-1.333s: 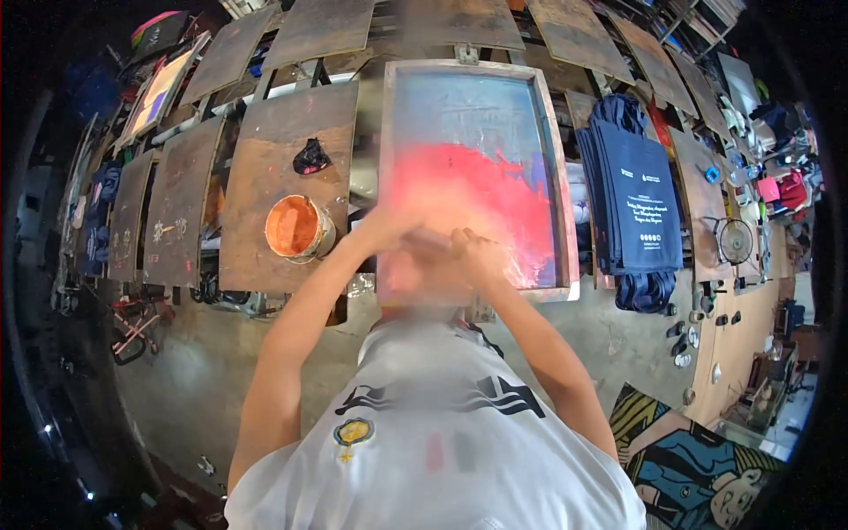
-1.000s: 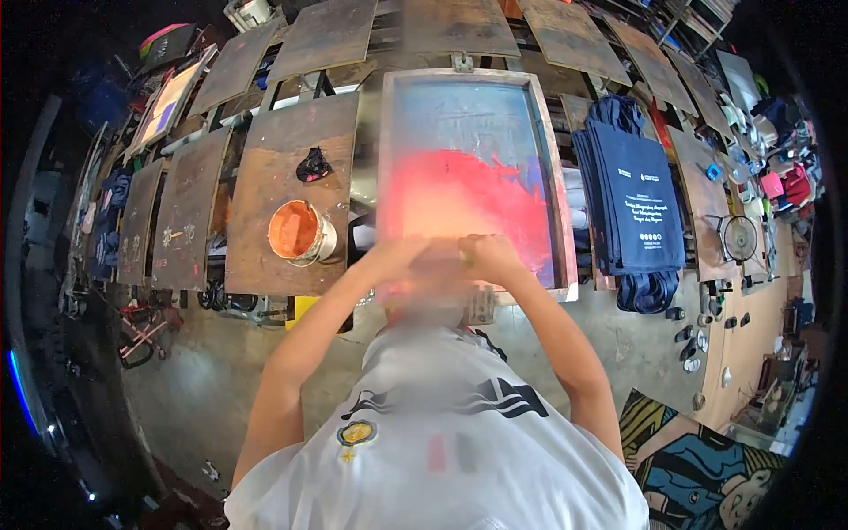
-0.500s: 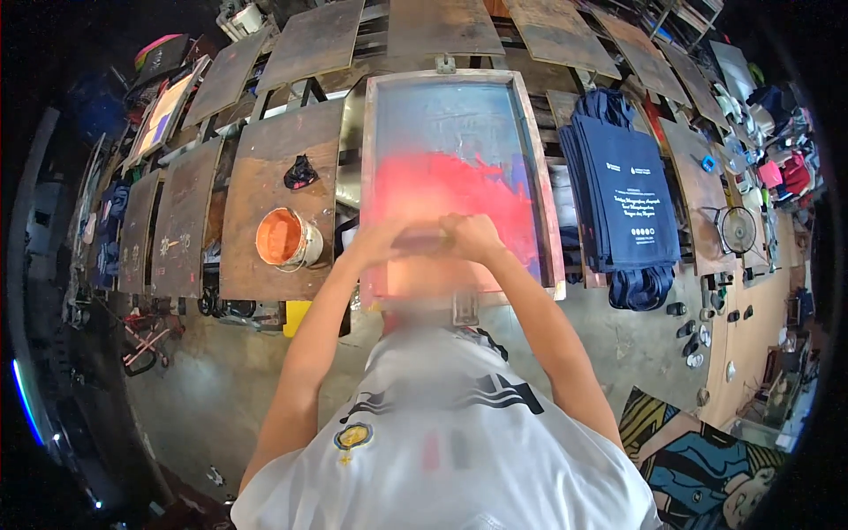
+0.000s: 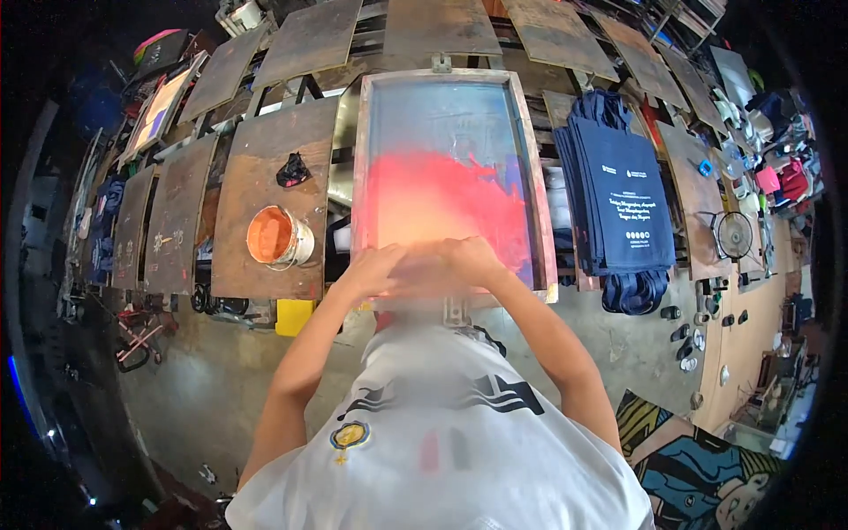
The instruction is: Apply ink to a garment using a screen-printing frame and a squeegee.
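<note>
Pink paint (image 4: pixel 450 190) lies in a big, wavy patch in the middle of the picture. It is spread inside a long wooden frame (image 4: pixel 533 177), over a sheet (image 4: pixel 442 115) that looks blue and grey near the top. The frame has pink stains on its wood, and a small metal clamp (image 4: pixel 441 62) sits at its top edge.

The person's 2 hands are near the bottom end of the frame, just below the middle of the picture. The left hand (image 4: pixel 375 268) and the right hand (image 4: pixel 473 261) are close to each other, with their fingers bent. A blur covers the space between them, so I cannot tell if they pinch anything.

Left of the frame is a brown wooden surface (image 4: pixel 238 181). On it stands a white bucket (image 4: pixel 300 246), tipped toward the left in this view, with orange inside. A crumpled black thing (image 4: pixel 293 170) lies above the bucket.

Right of the frame is a pile of dark blue bags (image 4: pixel 632 212) with white print. Farther right is a round fan (image 4: pixel 733 237). Shoes (image 4: pixel 685 350) are on the floor (image 4: pixel 601 340) below it. More brown boards (image 4: pixel 442 26) go across the top. The person's white shirt (image 4: pixel 477 459) fills the bottom middle.
</note>
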`<action>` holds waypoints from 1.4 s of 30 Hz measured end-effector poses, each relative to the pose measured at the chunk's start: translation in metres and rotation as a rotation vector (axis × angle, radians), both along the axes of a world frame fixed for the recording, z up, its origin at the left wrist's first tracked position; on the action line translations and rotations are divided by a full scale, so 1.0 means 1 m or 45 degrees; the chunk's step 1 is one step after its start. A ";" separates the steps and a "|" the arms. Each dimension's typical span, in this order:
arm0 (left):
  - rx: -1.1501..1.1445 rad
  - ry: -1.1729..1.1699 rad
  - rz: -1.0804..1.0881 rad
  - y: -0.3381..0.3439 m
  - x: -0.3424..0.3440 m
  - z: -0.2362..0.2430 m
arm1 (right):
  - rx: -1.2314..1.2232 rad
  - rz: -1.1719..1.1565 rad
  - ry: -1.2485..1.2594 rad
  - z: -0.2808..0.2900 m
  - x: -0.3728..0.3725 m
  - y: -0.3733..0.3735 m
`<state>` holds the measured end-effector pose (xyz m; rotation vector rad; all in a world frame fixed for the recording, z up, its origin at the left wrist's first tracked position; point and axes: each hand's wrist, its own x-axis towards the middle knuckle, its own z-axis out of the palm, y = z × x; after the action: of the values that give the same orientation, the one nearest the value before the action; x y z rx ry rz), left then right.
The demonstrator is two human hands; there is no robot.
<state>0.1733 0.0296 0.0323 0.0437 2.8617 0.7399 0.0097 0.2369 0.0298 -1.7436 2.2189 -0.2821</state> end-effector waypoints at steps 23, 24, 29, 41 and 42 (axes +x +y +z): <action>0.028 0.139 -0.109 -0.014 -0.021 -0.003 | -0.146 -0.076 -0.002 -0.008 -0.011 -0.002; -0.014 0.151 -0.102 -0.016 -0.024 -0.002 | -0.141 -0.081 -0.005 -0.010 -0.013 -0.004; -0.045 0.173 -0.076 -0.023 -0.039 0.017 | -0.237 -0.166 0.031 -0.014 -0.023 -0.017; -0.332 0.607 -0.547 -0.007 -0.143 0.051 | -0.406 -1.087 -0.159 -0.006 0.013 0.035; -0.391 0.550 -0.582 0.003 -0.154 0.052 | -0.403 -1.097 -0.168 -0.004 0.018 0.040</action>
<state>0.0188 0.0328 0.0847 0.8762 3.1325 0.2125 0.0280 0.2770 0.0259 -0.7270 2.7972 -0.9368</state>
